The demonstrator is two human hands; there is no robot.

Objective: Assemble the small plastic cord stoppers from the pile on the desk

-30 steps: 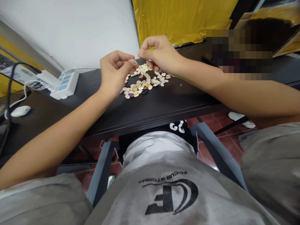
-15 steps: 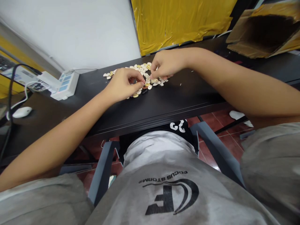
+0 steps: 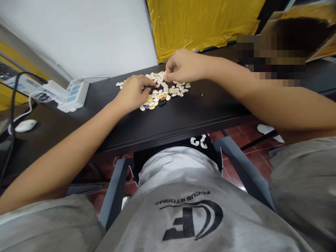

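Observation:
Many small flat pieces that look like buttons (image 3: 160,99), mostly white with some yellow, black and purple ones, lie heaped on the dark table (image 3: 168,117). At the left of the heap rests my left hand (image 3: 133,91), its thumb and index finger parted over the pieces, with nothing visible between them. Over the heap's right side, my right hand (image 3: 183,66) has thumb and index finger pinched together. Whatever is between those fingertips is too small to make out. Both hands cover part of the heap.
A white power strip (image 3: 75,94) with plugs and a white mouse (image 3: 25,125) are on the left of the table. An open cardboard box (image 3: 321,45) stands at the far right, partly blurred out. Behind are a white wall (image 3: 99,35) and yellow sheeting (image 3: 204,24).
My left hand has drawn back slightly left and its thumb and finger have parted, uncovering more pieces. My right hand has risen slightly away from me and left. A pixelated patch now covers the right background.

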